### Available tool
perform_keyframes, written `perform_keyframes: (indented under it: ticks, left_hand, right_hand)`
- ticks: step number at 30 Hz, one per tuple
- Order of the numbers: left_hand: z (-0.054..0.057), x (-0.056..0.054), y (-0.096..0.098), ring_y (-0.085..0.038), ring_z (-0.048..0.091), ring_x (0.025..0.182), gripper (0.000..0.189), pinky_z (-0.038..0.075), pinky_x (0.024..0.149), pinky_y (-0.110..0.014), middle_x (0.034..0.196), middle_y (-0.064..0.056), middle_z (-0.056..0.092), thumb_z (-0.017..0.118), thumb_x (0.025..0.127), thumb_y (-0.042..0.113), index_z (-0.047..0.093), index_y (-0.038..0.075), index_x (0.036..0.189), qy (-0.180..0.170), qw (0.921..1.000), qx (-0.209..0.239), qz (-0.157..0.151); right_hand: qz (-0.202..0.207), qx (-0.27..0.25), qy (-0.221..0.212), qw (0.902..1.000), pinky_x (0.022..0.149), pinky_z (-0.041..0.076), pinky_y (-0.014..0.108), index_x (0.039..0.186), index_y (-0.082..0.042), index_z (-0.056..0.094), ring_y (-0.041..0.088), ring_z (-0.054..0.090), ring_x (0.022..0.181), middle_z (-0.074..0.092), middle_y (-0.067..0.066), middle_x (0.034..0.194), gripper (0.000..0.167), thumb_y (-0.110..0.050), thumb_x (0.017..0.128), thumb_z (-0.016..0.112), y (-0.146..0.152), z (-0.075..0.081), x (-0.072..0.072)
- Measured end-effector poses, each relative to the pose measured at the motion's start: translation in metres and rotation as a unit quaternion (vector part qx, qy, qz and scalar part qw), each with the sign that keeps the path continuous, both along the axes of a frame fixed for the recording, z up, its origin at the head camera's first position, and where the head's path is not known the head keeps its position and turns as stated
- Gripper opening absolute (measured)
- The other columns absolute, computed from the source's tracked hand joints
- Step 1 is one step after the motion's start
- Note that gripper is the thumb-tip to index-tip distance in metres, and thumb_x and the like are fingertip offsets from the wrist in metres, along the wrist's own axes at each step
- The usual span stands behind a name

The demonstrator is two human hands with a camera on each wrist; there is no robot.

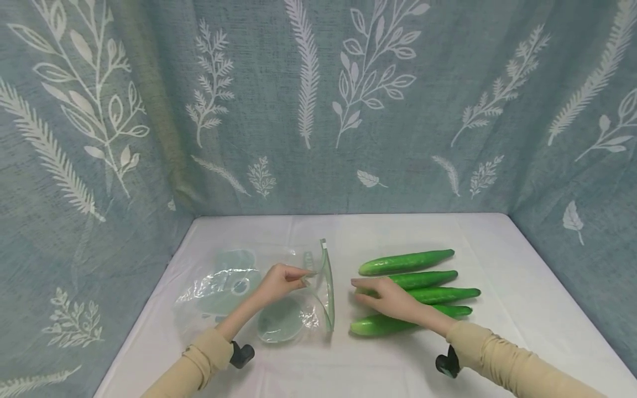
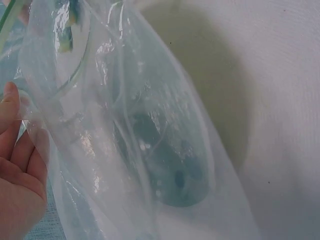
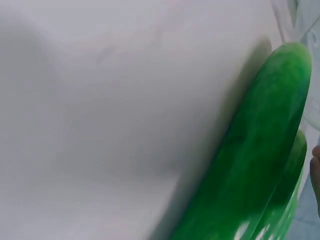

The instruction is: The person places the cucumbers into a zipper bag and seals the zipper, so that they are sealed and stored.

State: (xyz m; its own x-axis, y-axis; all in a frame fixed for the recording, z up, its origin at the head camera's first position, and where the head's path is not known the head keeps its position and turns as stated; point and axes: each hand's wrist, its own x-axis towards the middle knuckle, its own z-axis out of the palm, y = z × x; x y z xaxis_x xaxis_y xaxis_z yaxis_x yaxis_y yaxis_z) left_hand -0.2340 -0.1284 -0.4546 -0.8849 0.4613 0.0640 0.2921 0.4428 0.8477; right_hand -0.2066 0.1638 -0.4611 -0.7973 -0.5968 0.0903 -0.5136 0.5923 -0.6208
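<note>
A clear zip-top bag (image 1: pixel 234 284) with pale green patches lies on the left part of the table, its green-edged mouth facing right. My left hand (image 1: pixel 278 283) pinches one lip of that mouth between thumb and fingers, and the left wrist view shows the thin film (image 2: pixel 150 165) running from the hand (image 2: pixel 20 175). Several long green cucumbers (image 1: pixel 413 261) lie side by side to the right. Over the middle ones hovers my right hand (image 1: pixel 393 298), fingers extended leftward, gripping nothing visible. In the right wrist view the nearest cucumber (image 3: pixel 250 145) hides most of that hand.
The table (image 1: pixel 338 365) has a white cover. A blue-green curtain (image 1: pixel 278 110) with white leaf patterns stands behind it and along both sides. Each wrist carries a small black camera (image 1: pixel 242 354).
</note>
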Motion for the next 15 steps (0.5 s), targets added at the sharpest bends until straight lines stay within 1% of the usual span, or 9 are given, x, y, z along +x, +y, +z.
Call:
perform_keyframes:
  ticks: [2, 3, 4, 5, 9, 10, 11, 15]
  left_hand:
    - [-0.001, 0.000, 0.000, -0.028, 0.070, 0.095, 0.028, 0.059, 0.080, -0.024, 0.113, -0.019, 0.068, 0.064, 0.085, -0.001, 0.067, 0.000, 0.112, -0.002, 1.0000, 0.001, 0.000]
    - [-0.001, 0.000, 0.000, -0.029, 0.070, 0.095, 0.028, 0.059, 0.080, -0.024, 0.113, -0.019, 0.068, 0.064, 0.085, -0.001, 0.067, 0.000, 0.112, -0.003, 1.0000, 0.001, 0.000]
    - [-0.001, 0.000, 0.000, -0.029, 0.070, 0.095, 0.028, 0.059, 0.080, -0.024, 0.113, -0.019, 0.068, 0.064, 0.085, -0.001, 0.067, 0.000, 0.112, -0.003, 1.0000, 0.001, 0.000]
    - [-0.001, 0.000, -0.001, -0.029, 0.070, 0.095, 0.028, 0.059, 0.080, -0.024, 0.113, -0.019, 0.068, 0.064, 0.085, -0.001, 0.067, 0.000, 0.112, -0.003, 1.0000, 0.000, 0.000]
    - [0.000, 0.001, -0.002, -0.028, 0.070, 0.096, 0.028, 0.059, 0.080, -0.025, 0.112, -0.018, 0.068, 0.064, 0.085, 0.001, 0.068, 0.001, 0.112, 0.000, 1.0000, -0.001, 0.003]
    - [-0.001, 0.000, -0.002, -0.028, 0.070, 0.096, 0.028, 0.059, 0.081, -0.025, 0.112, -0.018, 0.068, 0.064, 0.085, 0.001, 0.068, 0.001, 0.112, 0.002, 1.0000, -0.001, 0.003]
    - [0.002, 0.002, -0.001, -0.029, 0.070, 0.096, 0.027, 0.059, 0.081, -0.027, 0.112, -0.018, 0.068, 0.064, 0.085, 0.000, 0.067, 0.000, 0.112, 0.003, 1.0000, -0.002, 0.004]
    - [0.002, 0.002, -0.001, -0.028, 0.070, 0.095, 0.028, 0.059, 0.082, -0.029, 0.111, -0.018, 0.068, 0.064, 0.085, 0.000, 0.067, 0.001, 0.112, 0.004, 1.0000, -0.005, 0.005]
  right_hand:
    - [-0.006, -0.016, -0.008, 0.9998, 0.085, 0.054, 0.028, 0.131, -0.004, 0.056, 0.010, 0.063, 0.090, 0.061, 0.007, 0.130, 0.042, -0.026, 0.095, 0.058, 0.008, 0.002, 0.002]
    - [-0.009, -0.023, -0.012, 0.9996, 0.089, 0.055, 0.031, 0.130, -0.005, 0.056, 0.013, 0.064, 0.101, 0.061, 0.007, 0.130, 0.043, -0.028, 0.094, 0.058, 0.012, 0.002, 0.003]
    - [-0.012, -0.028, -0.016, 0.9994, 0.093, 0.054, 0.034, 0.129, -0.005, 0.057, 0.017, 0.062, 0.111, 0.062, 0.007, 0.129, 0.043, -0.030, 0.094, 0.058, 0.016, 0.003, 0.004]
    - [-0.015, -0.034, -0.021, 0.9991, 0.095, 0.054, 0.038, 0.129, -0.005, 0.058, 0.021, 0.060, 0.116, 0.062, 0.007, 0.128, 0.043, -0.031, 0.094, 0.058, 0.019, 0.004, 0.005]
    - [-0.032, -0.048, -0.050, 0.9971, 0.095, 0.053, 0.043, 0.127, -0.008, 0.060, 0.029, 0.059, 0.118, 0.063, 0.010, 0.126, 0.045, -0.037, 0.093, 0.059, 0.032, 0.009, 0.008]
    - [-0.038, -0.049, -0.057, 0.9965, 0.095, 0.053, 0.044, 0.127, -0.008, 0.060, 0.030, 0.059, 0.118, 0.063, 0.011, 0.126, 0.044, -0.036, 0.093, 0.059, 0.035, 0.011, 0.008]
    - [-0.042, -0.052, -0.064, 0.9957, 0.094, 0.053, 0.043, 0.127, -0.008, 0.060, 0.031, 0.059, 0.118, 0.063, 0.012, 0.126, 0.045, -0.036, 0.092, 0.060, 0.039, 0.013, 0.009]
    - [-0.061, -0.055, -0.096, 0.9919, 0.094, 0.054, 0.041, 0.128, -0.006, 0.058, 0.035, 0.058, 0.118, 0.060, 0.016, 0.129, 0.046, -0.035, 0.092, 0.060, 0.057, 0.021, 0.009]
